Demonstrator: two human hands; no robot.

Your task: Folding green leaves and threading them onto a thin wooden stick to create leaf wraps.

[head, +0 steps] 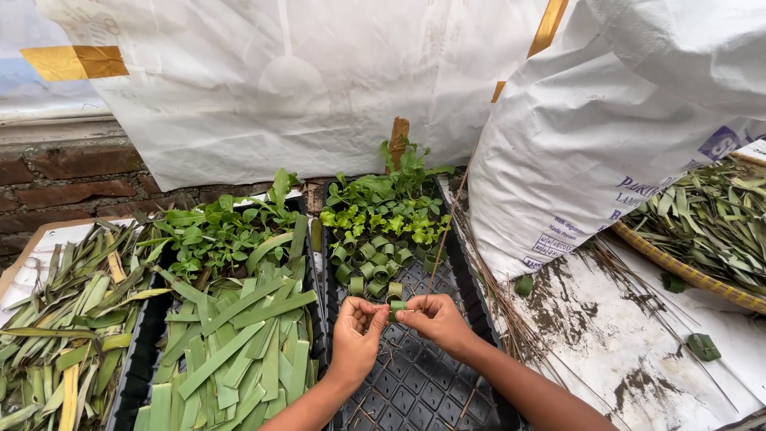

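Observation:
My left hand (pixel 356 334) and my right hand (pixel 435 318) meet over a black plastic seedling tray (pixel 423 375). Between their fingertips they pinch a small rolled green leaf cup (pixel 396 306). A thin brown stick (pixel 436 267) rises from my right hand's fingers toward the back. Just beyond the hands, several finished leaf cups (pixel 373 267) stand in the tray's cells. Behind those, small green seedlings (pixel 383 211) fill the rear cells.
A second black tray (pixel 144 343) on the left holds cut leaf strips (pixel 239 343) and more seedlings (pixel 223 231). Loose leaves (pixel 64 319) lie far left. A large white sack (pixel 606 120) stands right, with thin sticks (pixel 511 319) beside it and a woven basket (pixel 686 271) of leaves.

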